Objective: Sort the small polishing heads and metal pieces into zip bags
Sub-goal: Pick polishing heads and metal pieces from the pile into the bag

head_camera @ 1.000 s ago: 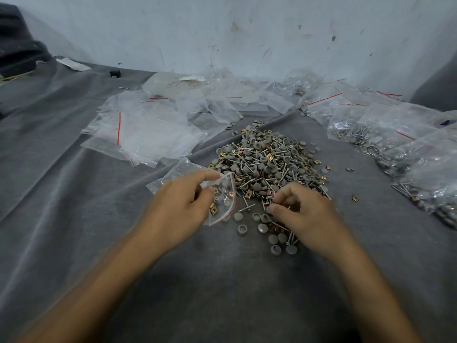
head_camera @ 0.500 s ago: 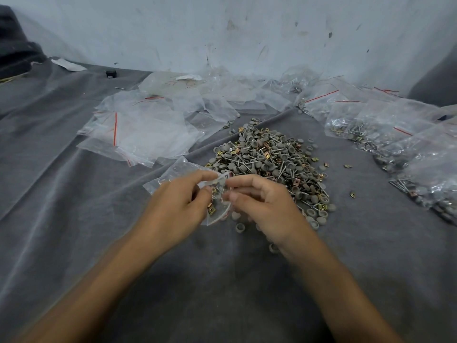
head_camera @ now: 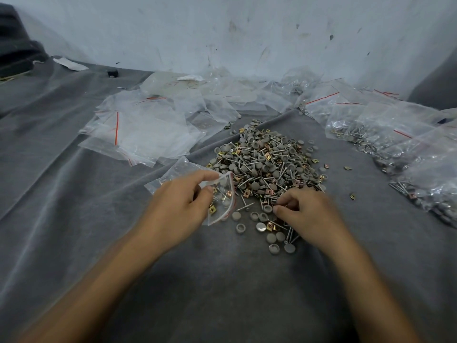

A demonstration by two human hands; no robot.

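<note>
So the left hand [head_camera: 178, 206] has the zip bag [head_camera: 176, 169] pinched at its mouth, thumb and fingers clamped on the lip right by the red seal line. The bag is lying on the grey cloth [head_camera: 222, 280] over the worktop, just left of the near edge of the pile [head_camera: 267, 159]. A few bits are already inside it, including at least one brassy square.

The right hand [head_camera: 309, 211] is down at the near edge of that pile with its fingers curled in and thumb close to the fingertips. It's blurry, so I honestly can't tell if it's got a piece or is only closing on one.

Loose polishing heads [head_camera: 240, 228] and a couple of metal pieces [head_camera: 269, 226] sit scattered just in front of it, toward the near edge of the worktop. The empty bags [head_camera: 148, 129] are stacked toward the far left and the filled bags [head_camera: 395, 144] run along the right edge.

My guess on handling:
- The heads are tiny, light and hard, and the round ones look like they'd roll.
- The thin pins would slip out of anything but a tight fingertip pinch, so I'd take them one or two at a time.
- The bag is thin, floppy, slick film, so the lip is the only sensible place to hold it. Let go there and I'd expect the mouth to flop shut.

Plenty of the pile is left, so this looks nowhere near done.
</note>
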